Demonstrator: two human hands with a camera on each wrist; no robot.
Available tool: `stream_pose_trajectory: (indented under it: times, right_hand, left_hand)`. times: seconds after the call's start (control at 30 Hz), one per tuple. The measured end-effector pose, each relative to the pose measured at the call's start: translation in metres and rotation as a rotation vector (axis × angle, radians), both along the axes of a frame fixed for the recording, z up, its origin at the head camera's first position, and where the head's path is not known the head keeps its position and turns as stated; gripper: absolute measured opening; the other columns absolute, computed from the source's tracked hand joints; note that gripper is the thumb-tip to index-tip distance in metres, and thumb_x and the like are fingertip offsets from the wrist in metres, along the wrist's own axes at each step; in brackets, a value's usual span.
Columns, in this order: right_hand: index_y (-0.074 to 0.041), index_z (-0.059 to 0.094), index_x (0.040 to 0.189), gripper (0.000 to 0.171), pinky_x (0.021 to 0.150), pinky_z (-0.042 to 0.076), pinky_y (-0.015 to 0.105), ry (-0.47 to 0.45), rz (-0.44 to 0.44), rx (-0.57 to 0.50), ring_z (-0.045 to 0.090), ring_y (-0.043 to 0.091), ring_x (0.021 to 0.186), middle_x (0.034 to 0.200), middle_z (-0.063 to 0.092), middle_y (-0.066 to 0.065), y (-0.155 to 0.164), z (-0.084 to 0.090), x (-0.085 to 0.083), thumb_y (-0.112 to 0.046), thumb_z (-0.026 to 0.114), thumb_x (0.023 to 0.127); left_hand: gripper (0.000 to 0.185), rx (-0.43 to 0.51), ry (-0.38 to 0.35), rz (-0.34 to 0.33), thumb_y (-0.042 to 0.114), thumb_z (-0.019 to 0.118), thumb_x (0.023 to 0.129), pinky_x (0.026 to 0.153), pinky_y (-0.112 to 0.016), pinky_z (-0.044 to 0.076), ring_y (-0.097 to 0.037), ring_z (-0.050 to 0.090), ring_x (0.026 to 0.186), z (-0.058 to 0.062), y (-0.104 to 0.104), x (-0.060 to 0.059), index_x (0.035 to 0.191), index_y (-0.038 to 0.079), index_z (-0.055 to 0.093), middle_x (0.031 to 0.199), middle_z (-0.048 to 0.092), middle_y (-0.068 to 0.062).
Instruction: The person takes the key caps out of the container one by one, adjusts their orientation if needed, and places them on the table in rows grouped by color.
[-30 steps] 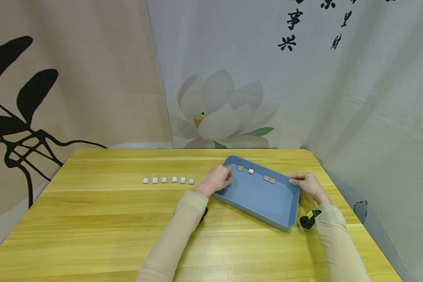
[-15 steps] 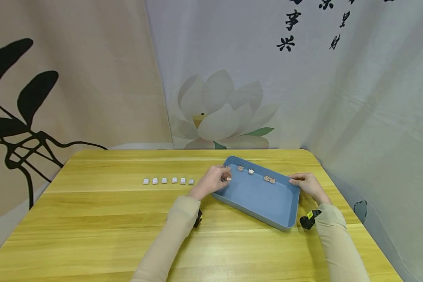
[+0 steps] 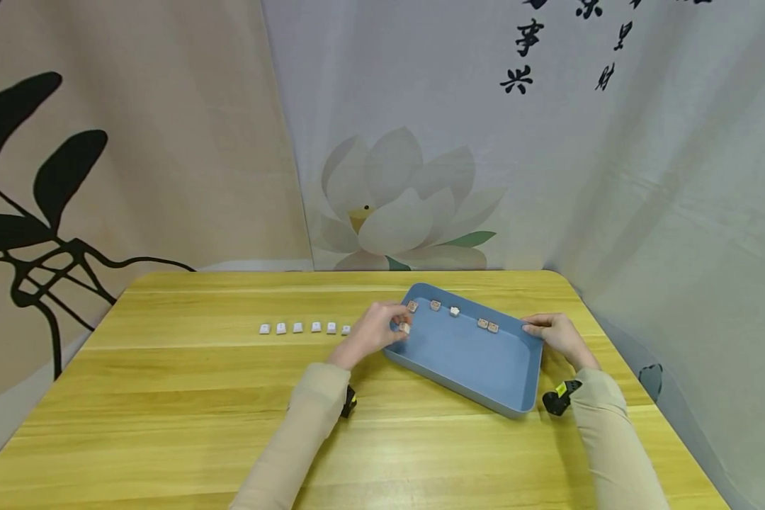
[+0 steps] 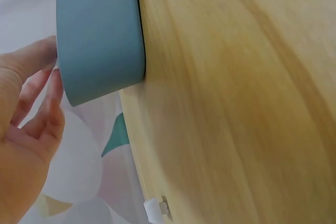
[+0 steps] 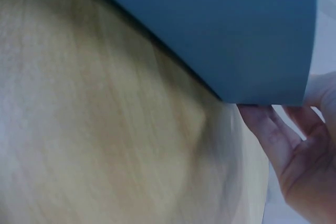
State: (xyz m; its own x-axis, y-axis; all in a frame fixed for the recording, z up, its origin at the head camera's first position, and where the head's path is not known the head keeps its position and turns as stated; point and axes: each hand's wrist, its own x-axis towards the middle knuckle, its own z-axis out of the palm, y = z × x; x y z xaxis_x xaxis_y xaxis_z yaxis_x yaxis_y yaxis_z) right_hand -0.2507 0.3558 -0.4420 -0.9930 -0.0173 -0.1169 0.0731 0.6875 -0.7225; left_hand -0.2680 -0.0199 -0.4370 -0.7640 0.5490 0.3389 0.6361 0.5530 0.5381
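A blue tray (image 3: 484, 365) lies at an angle on the right half of the yellow wooden table (image 3: 185, 411). Several small tan tiles (image 3: 435, 305) lie along its far wall. My left hand (image 3: 375, 330) hovers at the tray's left rim and pinches one small tile (image 3: 404, 328) between thumb and fingertips. My right hand (image 3: 553, 334) rests with straight fingers against the tray's right corner. In the left wrist view the tray wall (image 4: 100, 35) stands beside my left hand (image 4: 29, 129). In the right wrist view the fingers (image 5: 286, 140) lie by the tray corner (image 5: 236, 24).
A row of several white tiles (image 3: 306, 327) lies on the table left of my left hand; one of them (image 4: 156, 211) shows in the left wrist view. A printed cloth backdrop (image 3: 395, 198) hangs just behind the table's far edge.
My left hand has drawn back leftwards out of the tray's far left corner with one tile pinched in it, uncovering another tile there. The right hand and the tray have stayed put.
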Motion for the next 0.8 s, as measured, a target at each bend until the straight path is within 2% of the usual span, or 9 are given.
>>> stream_pose_trajectory:
  times: [0.17,0.23,0.4,0.57,0.8]
  right_hand:
    - [0.004,0.06,0.124,0.037,0.083,0.052,0.031,0.001,-0.005,-0.001,0.059,0.031,0.11,0.129,0.057,0.027,0.0,-0.001,-0.001,-0.021,0.056,0.096]
    - [0.004,0.06,0.124,0.037,0.083,0.051,0.03,0.003,-0.004,0.001,0.059,0.031,0.11,0.129,0.057,0.027,0.001,-0.001,-0.001,-0.021,0.056,0.096]
    - [0.004,0.061,0.124,0.038,0.083,0.052,0.03,0.009,0.003,0.012,0.059,0.032,0.11,0.129,0.057,0.027,0.001,-0.001,-0.002,-0.022,0.057,0.096]
    - [0.003,0.06,0.125,0.039,0.085,0.053,0.033,-0.003,0.001,0.011,0.058,0.034,0.113,0.131,0.056,0.027,0.001,-0.001,-0.001,-0.023,0.057,0.096]
    - [0.003,0.06,0.125,0.04,0.087,0.053,0.036,-0.016,-0.005,0.014,0.057,0.035,0.115,0.131,0.055,0.026,0.001,0.0,-0.001,-0.024,0.056,0.096]
  left_hand:
    - [0.021,0.09,0.027,-0.02,0.004,0.08,0.072,0.069,-0.023,0.055,-0.015,0.061,0.077,-0.001,-0.007,0.003,0.09,0.002,0.069,0.091,0.064,-0.007]
    - [0.022,0.117,0.064,-0.036,0.003,0.081,0.071,0.066,-0.02,0.054,-0.014,0.059,0.074,-0.002,-0.01,0.004,0.089,0.001,0.069,0.089,0.063,-0.007]
    - [0.022,0.134,0.085,-0.041,0.003,0.081,0.069,0.063,-0.019,0.053,-0.016,0.058,0.071,0.0,-0.019,0.006,0.089,-0.001,0.071,0.083,0.063,-0.008]
    - [0.022,0.123,0.026,0.012,0.006,0.08,0.071,0.064,-0.018,0.054,-0.015,0.062,0.073,0.0,-0.034,0.008,0.092,0.0,0.073,0.087,0.068,-0.007]
    - [0.029,0.175,-0.152,0.122,0.005,0.074,0.079,0.074,-0.022,0.057,-0.018,0.066,0.084,0.0,-0.064,0.011,0.107,0.001,0.071,0.099,0.068,-0.01]
